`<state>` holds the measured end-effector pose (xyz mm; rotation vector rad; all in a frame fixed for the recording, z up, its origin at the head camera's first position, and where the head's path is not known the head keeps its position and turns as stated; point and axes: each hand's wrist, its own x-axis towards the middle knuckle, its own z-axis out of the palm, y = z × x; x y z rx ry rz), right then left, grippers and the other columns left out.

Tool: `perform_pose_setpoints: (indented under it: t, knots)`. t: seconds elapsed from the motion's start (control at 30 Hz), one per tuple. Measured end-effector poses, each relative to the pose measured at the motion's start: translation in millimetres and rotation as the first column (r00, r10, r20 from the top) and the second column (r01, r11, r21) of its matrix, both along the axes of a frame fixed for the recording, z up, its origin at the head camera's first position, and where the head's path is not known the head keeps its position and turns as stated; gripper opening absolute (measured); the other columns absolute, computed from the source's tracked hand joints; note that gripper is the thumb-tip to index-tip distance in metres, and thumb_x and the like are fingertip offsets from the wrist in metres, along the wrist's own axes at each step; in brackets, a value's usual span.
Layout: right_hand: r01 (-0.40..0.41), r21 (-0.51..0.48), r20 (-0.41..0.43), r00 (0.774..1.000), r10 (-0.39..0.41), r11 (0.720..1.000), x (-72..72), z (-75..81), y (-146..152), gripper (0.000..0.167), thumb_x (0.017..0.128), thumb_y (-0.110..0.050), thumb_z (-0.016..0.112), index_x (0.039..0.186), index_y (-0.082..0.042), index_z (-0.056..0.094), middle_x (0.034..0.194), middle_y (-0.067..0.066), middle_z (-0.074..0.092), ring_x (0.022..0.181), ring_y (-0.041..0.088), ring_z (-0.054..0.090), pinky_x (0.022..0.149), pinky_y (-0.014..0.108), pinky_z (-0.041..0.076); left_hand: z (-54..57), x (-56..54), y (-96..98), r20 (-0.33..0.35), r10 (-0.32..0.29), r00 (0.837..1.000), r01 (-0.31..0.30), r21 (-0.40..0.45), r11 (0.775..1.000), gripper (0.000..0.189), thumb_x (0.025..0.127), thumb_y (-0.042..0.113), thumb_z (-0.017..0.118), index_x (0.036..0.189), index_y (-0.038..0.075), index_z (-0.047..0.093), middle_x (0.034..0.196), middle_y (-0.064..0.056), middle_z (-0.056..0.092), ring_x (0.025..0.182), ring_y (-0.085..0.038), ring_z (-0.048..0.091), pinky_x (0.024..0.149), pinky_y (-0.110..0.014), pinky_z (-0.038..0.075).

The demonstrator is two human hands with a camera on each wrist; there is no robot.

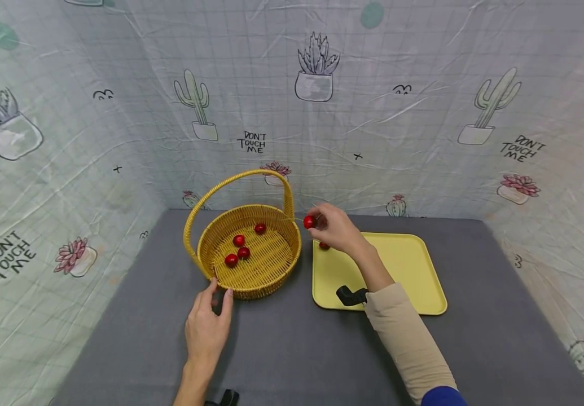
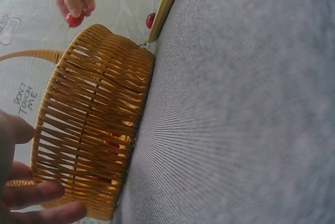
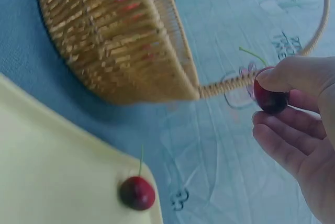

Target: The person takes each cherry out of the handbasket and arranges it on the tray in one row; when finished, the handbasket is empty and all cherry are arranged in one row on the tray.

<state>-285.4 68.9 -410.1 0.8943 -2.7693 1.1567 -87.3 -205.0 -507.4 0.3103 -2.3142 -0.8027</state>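
Note:
My right hand pinches a red cherry between thumb and fingers, its thin green stem free. It is raised just right of the yellow woven basket, above the far left corner of the yellow tray. Several cherries lie on the basket's floor. Another cherry with a stem sits in the tray's corner, partly covered by my right hand in the head view. My left hand is at the basket's near left edge, its fairly straight fingers against the wicker near the rim.
The basket's tall arched handle rises over its far left side. Grey cloth covers the tabletop. A pale curtain printed with cacti stands behind and along both sides.

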Motion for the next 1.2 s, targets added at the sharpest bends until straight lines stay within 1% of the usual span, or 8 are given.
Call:
perform_pose_setpoints:
  t: [0.17,0.33,0.4,0.6,0.8,1.0,1.2]
  knots:
    - [0.046,-0.001,0.017,0.999,-0.046,0.999,-3.4,-9.4,16,0.033,0.091,-0.015,0.072,0.122,-0.006,0.065,0.113,0.011,0.063,0.096,0.025,0.064,0.086,0.041,0.055,0.6,-0.3,-0.6,-0.004,-0.006,1.000,0.006,0.004,1.000,0.048,0.095,0.030,0.071,0.133,0.002,0.064,0.111,-0.013,0.072,0.083,-0.030,0.070,0.066,-0.049,0.057]
    - [0.102,0.031,0.024,0.994,-0.102,0.994,-6.5,-25.2,29,0.035,0.090,-0.015,0.073,0.121,-0.003,0.066,0.110,0.013,0.064,0.094,0.026,0.062,0.084,0.041,0.054,0.8,-1.0,-0.9,0.032,0.004,0.999,-0.004,0.016,1.000,0.049,0.096,0.034,0.069,0.134,0.003,0.064,0.111,-0.013,0.072,0.084,-0.030,0.071,0.068,-0.050,0.057]
    - [0.120,0.046,0.033,0.992,-0.122,0.992,-7.8,-32.2,33,0.036,0.090,-0.016,0.073,0.122,-0.002,0.065,0.109,0.013,0.064,0.093,0.026,0.061,0.083,0.040,0.053,0.3,-0.9,-1.1,0.035,0.005,0.999,-0.005,0.018,1.000,0.049,0.096,0.033,0.069,0.133,0.003,0.064,0.111,-0.014,0.072,0.084,-0.031,0.071,0.068,-0.050,0.057]
    - [0.141,0.062,0.064,0.987,-0.145,0.988,-13.2,-52.0,43,0.040,0.090,-0.016,0.073,0.125,0.001,0.064,0.112,0.016,0.064,0.096,0.028,0.063,0.084,0.041,0.055,-0.3,-1.0,-0.5,0.020,0.001,1.000,-0.001,0.012,1.000,0.048,0.095,0.031,0.070,0.133,0.002,0.064,0.111,-0.014,0.072,0.082,-0.032,0.071,0.067,-0.051,0.057]
    - [0.173,0.064,0.103,0.978,-0.179,0.983,-17.7,-68.5,53,0.041,0.092,-0.017,0.073,0.126,0.003,0.062,0.115,0.019,0.063,0.098,0.029,0.064,0.082,0.041,0.055,0.1,-0.1,0.1,0.030,0.002,1.000,-0.003,0.019,1.000,0.048,0.096,0.031,0.069,0.133,0.002,0.064,0.111,-0.015,0.072,0.083,-0.032,0.071,0.066,-0.051,0.057]
    - [0.220,0.090,0.149,0.961,-0.232,0.971,-19.7,-79.9,58,0.041,0.092,-0.017,0.072,0.125,0.004,0.061,0.117,0.020,0.064,0.099,0.029,0.065,0.081,0.039,0.056,-0.4,0.8,0.0,0.032,0.003,0.999,-0.004,0.023,1.000,0.048,0.096,0.031,0.069,0.133,0.001,0.064,0.111,-0.016,0.072,0.082,-0.032,0.071,0.066,-0.052,0.056]
    - [0.225,0.114,0.177,0.954,-0.242,0.968,-20.7,-86.0,60,0.040,0.092,-0.018,0.073,0.125,0.002,0.062,0.116,0.019,0.064,0.100,0.029,0.064,0.081,0.038,0.055,0.5,1.0,0.3,0.040,0.008,0.999,-0.009,0.026,1.000,0.048,0.096,0.033,0.069,0.134,0.003,0.064,0.112,-0.014,0.072,0.083,-0.031,0.071,0.067,-0.051,0.057]
